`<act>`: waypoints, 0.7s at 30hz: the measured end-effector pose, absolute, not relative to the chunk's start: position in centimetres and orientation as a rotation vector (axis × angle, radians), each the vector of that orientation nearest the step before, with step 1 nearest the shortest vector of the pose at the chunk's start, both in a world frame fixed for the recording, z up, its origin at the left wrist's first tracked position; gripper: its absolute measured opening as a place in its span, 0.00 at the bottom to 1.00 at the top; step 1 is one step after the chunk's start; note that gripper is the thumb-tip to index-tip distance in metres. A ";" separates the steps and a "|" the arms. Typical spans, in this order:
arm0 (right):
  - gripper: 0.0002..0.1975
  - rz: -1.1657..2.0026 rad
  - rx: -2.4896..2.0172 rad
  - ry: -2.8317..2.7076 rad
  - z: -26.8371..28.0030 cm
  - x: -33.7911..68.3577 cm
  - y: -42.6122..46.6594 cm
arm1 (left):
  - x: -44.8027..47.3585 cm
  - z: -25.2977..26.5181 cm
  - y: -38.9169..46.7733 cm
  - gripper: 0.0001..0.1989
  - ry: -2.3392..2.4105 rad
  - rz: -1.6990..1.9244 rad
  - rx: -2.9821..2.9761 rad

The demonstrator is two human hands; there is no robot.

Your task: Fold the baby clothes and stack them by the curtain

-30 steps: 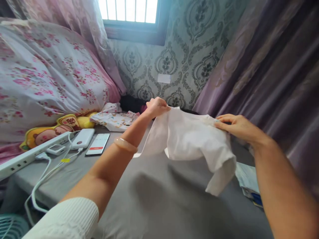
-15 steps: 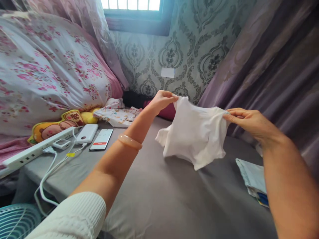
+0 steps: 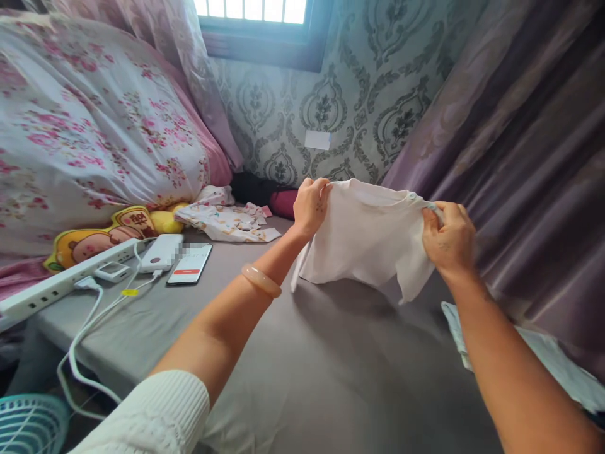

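A small white shirt [image 3: 362,236] hangs stretched between my two hands above the grey bed sheet [image 3: 340,378]. Its neckline runs along the top, with what look like small snaps near the right shoulder. My left hand [image 3: 312,205] pinches the left shoulder of the shirt, fingers closed. Gripping the opposite shoulder is my right hand [image 3: 449,236], its thumb toward me and its fingers curled over the cloth. The shirt's lower edge hangs loose close to the sheet.
At the left lie a phone [image 3: 190,265], a white power bank [image 3: 161,252], a power strip [image 3: 66,280] with cables and a plush toy [image 3: 104,236]. Patterned clothing [image 3: 227,221] lies farther back. Folded light cloth [image 3: 558,359] sits right, partly behind my forearm. A teal basket [image 3: 33,422] stands lower left.
The shirt is spread flatter, its neckline now level and facing me. My right hand has turned and its fingers have curled over the shoulder; my left hand has rotated and lowered slightly.
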State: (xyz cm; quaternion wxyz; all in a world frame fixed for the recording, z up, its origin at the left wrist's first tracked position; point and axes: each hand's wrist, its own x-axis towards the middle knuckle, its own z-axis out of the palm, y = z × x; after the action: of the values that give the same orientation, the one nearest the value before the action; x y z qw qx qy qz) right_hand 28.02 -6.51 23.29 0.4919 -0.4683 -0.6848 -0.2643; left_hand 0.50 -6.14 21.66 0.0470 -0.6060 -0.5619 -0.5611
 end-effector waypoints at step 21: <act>0.09 -0.918 -0.934 -1.751 25.9 23.9 -24.5 | -3.2 20.5 -19.8 0.16 -1.485 -1.784 -1.540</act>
State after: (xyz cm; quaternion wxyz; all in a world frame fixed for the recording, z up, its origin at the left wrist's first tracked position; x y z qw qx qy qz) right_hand 23.90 -24.50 25.89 0.4598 -0.3793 -0.7112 -0.3727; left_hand -3.16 -19.76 20.50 0.1769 -0.5442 -0.5246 -0.6303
